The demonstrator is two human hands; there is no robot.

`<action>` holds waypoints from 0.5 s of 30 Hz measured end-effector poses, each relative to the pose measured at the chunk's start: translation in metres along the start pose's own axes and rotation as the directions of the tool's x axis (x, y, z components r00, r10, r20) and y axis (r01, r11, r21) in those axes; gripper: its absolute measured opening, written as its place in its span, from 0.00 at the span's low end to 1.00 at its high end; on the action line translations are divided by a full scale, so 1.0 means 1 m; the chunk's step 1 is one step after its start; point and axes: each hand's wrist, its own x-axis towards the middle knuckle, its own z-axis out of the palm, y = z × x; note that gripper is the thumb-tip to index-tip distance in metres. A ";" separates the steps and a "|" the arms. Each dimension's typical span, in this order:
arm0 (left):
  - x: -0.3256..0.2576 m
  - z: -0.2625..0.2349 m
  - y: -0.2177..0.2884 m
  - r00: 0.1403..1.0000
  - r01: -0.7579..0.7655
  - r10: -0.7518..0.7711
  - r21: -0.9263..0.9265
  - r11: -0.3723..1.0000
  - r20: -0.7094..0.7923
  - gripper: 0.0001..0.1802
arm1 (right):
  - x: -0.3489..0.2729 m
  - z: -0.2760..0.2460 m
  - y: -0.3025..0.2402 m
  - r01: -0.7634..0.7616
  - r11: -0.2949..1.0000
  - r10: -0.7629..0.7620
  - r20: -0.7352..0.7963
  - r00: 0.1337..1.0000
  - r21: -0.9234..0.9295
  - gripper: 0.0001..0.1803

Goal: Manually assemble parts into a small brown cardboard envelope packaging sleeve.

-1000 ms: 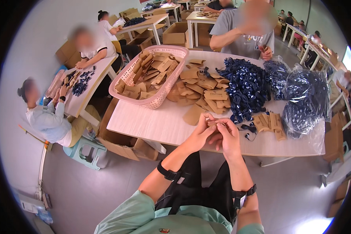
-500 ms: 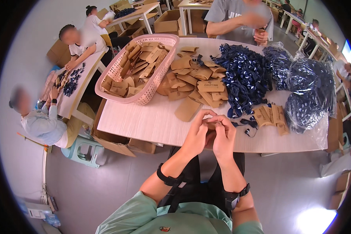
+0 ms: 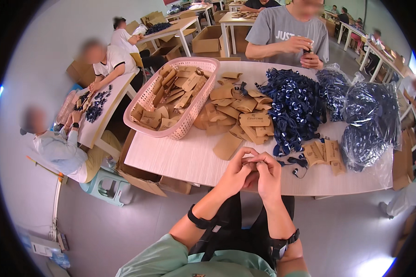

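Note:
My left hand (image 3: 238,173) and my right hand (image 3: 268,179) meet over the near table edge, fingers curled and thumbs drawn together. Whatever they pinch is mostly hidden behind the fingers. Just right of them lies a loose dark blue pair of earphones (image 3: 298,161) with small earbuds. Several flat brown cardboard pillow boxes (image 3: 317,152) are beside it. Beyond my hands spreads a pile of brown pillow boxes (image 3: 255,121). A big heap of dark blue earphones (image 3: 295,104) adjoins that pile on its right.
A pink basket (image 3: 180,131) of brown boxes stands on the table (image 3: 171,159) at left. Clear plastic bags (image 3: 367,120) of earphones lie at right. Across the table, a person in a grey shirt (image 3: 282,32) holds something small. Two people work at a side table (image 3: 107,117).
The view has tilted up, so the table sits lower in the picture. My hands stay together, fingers slightly shifted. The person opposite has moved one hand down toward the other.

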 end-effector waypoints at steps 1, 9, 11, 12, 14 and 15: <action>0.000 0.000 0.000 1.000 -0.003 0.003 0.001 1.000 0.002 0.15 | 0.002 -0.002 -0.001 -0.039 0.999 0.039 0.028 0.999 -0.008 0.11; -0.019 0.008 0.002 0.978 -0.118 0.151 0.214 0.970 -0.146 0.22 | -0.028 -0.004 -0.033 -0.020 0.998 0.025 0.074 0.997 -0.065 0.31; -0.030 0.010 0.007 0.964 -0.160 0.212 0.289 0.944 -0.162 0.23 | -0.040 -0.010 -0.046 0.052 0.930 -0.023 0.083 0.996 -0.365 0.34; -0.036 0.012 0.012 0.944 -0.215 0.286 0.349 0.912 -0.166 0.24 | -0.045 -0.014 -0.050 0.127 0.755 -0.072 0.111 0.991 -0.644 0.36; -0.052 0.023 0.022 0.951 -0.212 0.257 0.243 0.947 -0.171 0.25 | -0.055 -0.018 -0.049 0.185 0.685 -0.105 0.156 0.982 -0.705 0.41; -0.060 0.027 0.025 0.937 -0.296 0.332 0.261 0.919 -0.109 0.27 | -0.061 -0.014 -0.054 0.208 0.730 -0.072 0.229 0.971 -0.651 0.42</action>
